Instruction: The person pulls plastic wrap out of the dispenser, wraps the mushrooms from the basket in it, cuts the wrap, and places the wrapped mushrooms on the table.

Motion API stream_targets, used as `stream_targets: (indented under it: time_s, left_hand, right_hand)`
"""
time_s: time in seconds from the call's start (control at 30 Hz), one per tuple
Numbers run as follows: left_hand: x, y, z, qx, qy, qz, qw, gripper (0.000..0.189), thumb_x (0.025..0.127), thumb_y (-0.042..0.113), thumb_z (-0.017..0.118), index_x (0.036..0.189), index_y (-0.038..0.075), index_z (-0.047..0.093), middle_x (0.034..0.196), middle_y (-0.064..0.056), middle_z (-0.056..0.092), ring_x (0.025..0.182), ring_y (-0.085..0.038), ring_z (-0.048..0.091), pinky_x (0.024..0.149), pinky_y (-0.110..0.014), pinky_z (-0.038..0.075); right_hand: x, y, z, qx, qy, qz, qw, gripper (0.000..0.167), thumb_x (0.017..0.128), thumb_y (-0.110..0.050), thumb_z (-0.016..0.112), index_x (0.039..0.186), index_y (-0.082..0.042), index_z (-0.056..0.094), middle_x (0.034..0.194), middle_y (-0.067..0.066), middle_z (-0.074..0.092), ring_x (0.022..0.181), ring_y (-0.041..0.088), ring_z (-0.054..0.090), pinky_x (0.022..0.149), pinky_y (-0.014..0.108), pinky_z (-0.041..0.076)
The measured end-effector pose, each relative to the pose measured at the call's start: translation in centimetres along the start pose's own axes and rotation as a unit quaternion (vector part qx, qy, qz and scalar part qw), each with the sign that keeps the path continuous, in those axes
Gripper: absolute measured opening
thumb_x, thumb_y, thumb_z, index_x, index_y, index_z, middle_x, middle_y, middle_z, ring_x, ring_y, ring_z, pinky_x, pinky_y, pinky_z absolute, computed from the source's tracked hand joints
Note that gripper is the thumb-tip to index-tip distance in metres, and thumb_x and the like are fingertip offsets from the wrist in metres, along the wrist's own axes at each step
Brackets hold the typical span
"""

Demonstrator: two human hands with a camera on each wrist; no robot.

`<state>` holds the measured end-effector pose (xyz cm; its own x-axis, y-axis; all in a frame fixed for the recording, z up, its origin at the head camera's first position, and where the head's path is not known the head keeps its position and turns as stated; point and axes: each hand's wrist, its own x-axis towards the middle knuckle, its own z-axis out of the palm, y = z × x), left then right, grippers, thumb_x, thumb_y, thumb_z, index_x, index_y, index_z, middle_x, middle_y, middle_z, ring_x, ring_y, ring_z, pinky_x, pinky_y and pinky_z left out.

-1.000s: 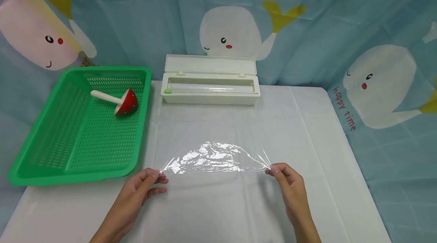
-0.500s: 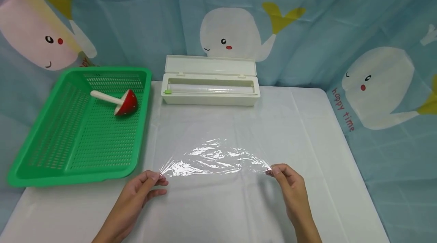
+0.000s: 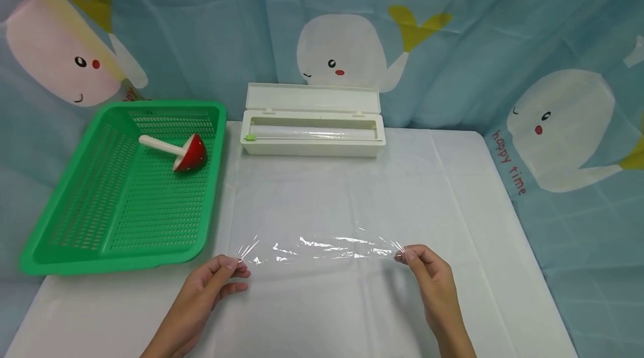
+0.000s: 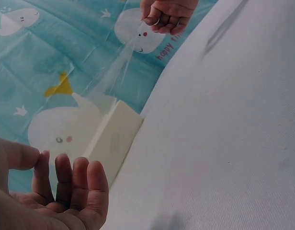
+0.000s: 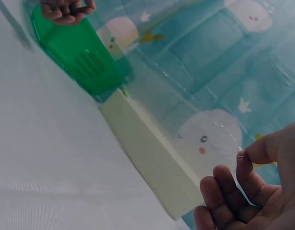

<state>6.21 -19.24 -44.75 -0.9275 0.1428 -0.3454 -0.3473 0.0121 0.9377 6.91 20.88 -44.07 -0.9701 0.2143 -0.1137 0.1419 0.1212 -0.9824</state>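
Hands both gripping: left hand (image 3: pixel 208 285) and right hand (image 3: pixel 436 285) each pinch the near edge of the clear film (image 3: pixel 322 248) between thumb and forefinger, holding it spread between them above the white-covered tabletop (image 3: pixel 312 313). Film runs back toward the white box (image 3: pixel 312 149), which sits lid up at the back of the tabletop with a roll (image 3: pixel 312 132) inside, the blue whale-print curtain (image 3: pixel 478 17) behind it. Green basket (image 3: pixel 113 262) is left of the box, red-capped mushroom-shaped utensil (image 3: pixel 190 154) lying in it.
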Motion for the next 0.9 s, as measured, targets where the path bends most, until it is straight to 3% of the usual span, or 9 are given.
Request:
stream_targets:
  time_s: [0.9]
  left_hand:
    - [-0.48, -0.26, 0.43, 0.003, 0.006, -0.006, 1.0000, 0.030, 0.113, 0.018, 0.050, 0.116, -0.009, 0.063, 0.112, -0.006, 0.068, 0.106, -0.014, 0.069, 0.091, -0.028, 0.063]
  right_hand:
    - [-0.60, 0.17, 0.03, -0.012, 0.003, 0.010, 0.9999, 0.024, 0.109, -0.009, 0.056, 0.101, 0.011, 0.066, 0.094, 0.000, 0.074, 0.095, 0.013, 0.071, 0.092, 0.021, 0.057]
